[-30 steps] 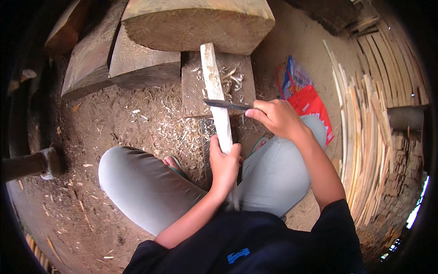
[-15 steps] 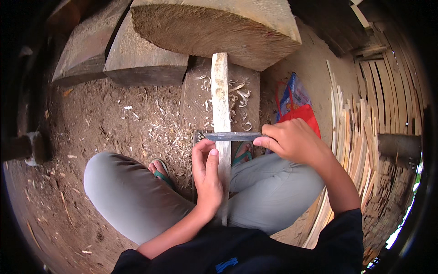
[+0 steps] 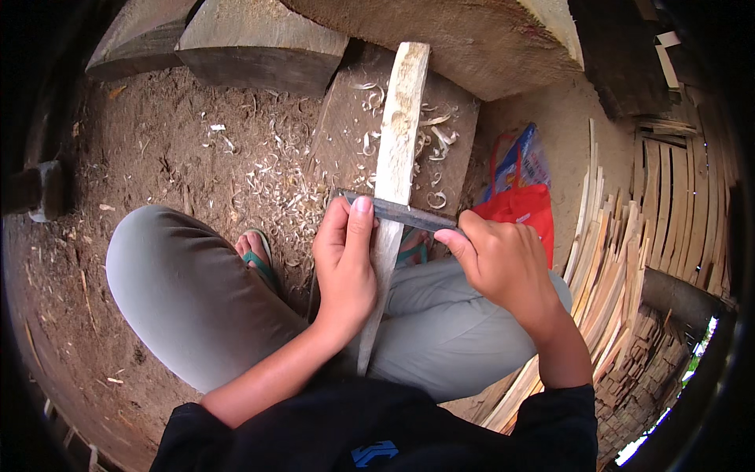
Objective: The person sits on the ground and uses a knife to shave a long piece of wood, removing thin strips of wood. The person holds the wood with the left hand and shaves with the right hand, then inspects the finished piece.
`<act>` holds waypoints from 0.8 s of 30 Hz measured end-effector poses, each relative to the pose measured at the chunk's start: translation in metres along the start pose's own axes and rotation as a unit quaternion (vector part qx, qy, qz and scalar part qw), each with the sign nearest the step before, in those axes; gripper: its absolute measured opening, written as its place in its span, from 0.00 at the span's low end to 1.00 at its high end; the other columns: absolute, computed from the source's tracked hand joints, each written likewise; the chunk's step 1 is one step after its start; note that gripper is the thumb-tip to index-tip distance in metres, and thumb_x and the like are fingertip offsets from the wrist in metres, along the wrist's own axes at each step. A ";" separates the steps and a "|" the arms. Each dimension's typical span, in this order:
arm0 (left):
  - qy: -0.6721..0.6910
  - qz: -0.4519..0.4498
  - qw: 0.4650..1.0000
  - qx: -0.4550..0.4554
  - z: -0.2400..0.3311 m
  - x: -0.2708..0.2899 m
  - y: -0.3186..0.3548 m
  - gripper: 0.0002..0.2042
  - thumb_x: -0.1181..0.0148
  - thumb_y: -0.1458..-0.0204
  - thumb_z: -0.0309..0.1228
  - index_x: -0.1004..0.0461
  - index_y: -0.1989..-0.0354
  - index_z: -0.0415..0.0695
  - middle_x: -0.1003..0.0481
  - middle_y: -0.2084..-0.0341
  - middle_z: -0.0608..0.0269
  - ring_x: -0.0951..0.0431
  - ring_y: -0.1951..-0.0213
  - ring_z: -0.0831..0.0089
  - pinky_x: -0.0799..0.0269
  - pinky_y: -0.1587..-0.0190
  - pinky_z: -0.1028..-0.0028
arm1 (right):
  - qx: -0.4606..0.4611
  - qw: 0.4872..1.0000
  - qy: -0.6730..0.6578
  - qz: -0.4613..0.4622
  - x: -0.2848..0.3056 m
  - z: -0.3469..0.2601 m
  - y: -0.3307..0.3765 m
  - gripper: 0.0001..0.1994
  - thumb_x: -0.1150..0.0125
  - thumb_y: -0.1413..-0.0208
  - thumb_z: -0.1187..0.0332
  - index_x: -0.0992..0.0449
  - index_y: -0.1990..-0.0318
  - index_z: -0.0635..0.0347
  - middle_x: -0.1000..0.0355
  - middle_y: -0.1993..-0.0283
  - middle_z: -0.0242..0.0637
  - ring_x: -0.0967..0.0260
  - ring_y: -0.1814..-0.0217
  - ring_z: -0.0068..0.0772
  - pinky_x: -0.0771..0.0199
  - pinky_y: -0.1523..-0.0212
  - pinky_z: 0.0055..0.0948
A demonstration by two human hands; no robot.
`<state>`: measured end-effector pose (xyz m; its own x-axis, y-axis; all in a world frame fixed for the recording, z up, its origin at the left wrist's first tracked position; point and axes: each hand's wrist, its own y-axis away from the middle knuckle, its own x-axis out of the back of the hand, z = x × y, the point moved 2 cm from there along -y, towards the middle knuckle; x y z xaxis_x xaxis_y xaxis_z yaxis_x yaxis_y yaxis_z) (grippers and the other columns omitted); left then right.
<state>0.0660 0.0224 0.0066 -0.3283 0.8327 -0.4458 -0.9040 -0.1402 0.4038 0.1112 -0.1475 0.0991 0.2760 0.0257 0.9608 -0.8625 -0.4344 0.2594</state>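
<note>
A long pale wooden stick [image 3: 399,145] reaches away from my lap, its far part over a wooden board. Across it lies a dark-bladed knife [image 3: 409,214], tilted with its right end lower. My right hand [image 3: 503,263] is closed round the handle, which the fingers mostly hide, with the thumb stretched along it. At the blade's other end my left hand [image 3: 346,263] pinches the knife, thumb on top and fingers curled beneath, just left of the stick. The blade touches the stick or sits right over it; I cannot tell which.
Curled shavings [image 3: 295,169] litter the dirt floor and the wooden board [image 3: 338,126]. Large timber blocks [image 3: 263,47] stand ahead. On the right lie a red bag [image 3: 515,212] and a pile of thin wooden strips [image 3: 605,259]. My bent knees flank the stick.
The left thumb and fingers have gone from beside the stick onto the knife's blade end. The knife has tilted, right end lower. The stick now leans rightward at its far end; the view has shifted.
</note>
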 end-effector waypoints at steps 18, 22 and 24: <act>-0.046 0.042 0.998 -0.021 0.001 -0.007 -0.012 0.14 0.55 0.29 0.38 0.35 0.67 0.44 0.37 0.73 0.73 0.42 0.70 0.85 0.43 0.66 0.78 | -0.029 0.999 0.044 0.001 0.013 -0.017 -0.006 0.24 0.45 0.36 0.47 0.24 0.75 0.58 0.31 0.86 0.47 0.27 0.83 0.53 0.29 0.82 0.45; -0.043 0.052 0.998 -0.001 0.006 -0.003 -0.022 0.14 0.55 0.29 0.38 0.36 0.67 0.43 0.37 0.73 0.71 0.41 0.68 0.84 0.41 0.64 0.76 | -0.043 0.997 0.063 0.006 0.014 -0.029 -0.016 0.24 0.44 0.36 0.47 0.23 0.75 0.58 0.30 0.86 0.48 0.27 0.82 0.52 0.28 0.81 0.45; -0.041 0.055 0.998 -0.006 0.004 0.002 -0.021 0.14 0.55 0.29 0.37 0.36 0.67 0.43 0.36 0.72 0.71 0.40 0.67 0.83 0.40 0.63 0.77 | -0.042 0.997 0.061 -0.006 0.017 -0.029 -0.017 0.24 0.45 0.36 0.48 0.23 0.75 0.58 0.30 0.86 0.48 0.26 0.82 0.52 0.28 0.81 0.44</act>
<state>0.0851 0.0286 0.0004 -0.4034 0.8526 -0.3321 -0.8669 -0.2400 0.4368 0.1180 -0.1134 0.1137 0.2366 0.1422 0.9612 -0.8934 -0.3570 0.2727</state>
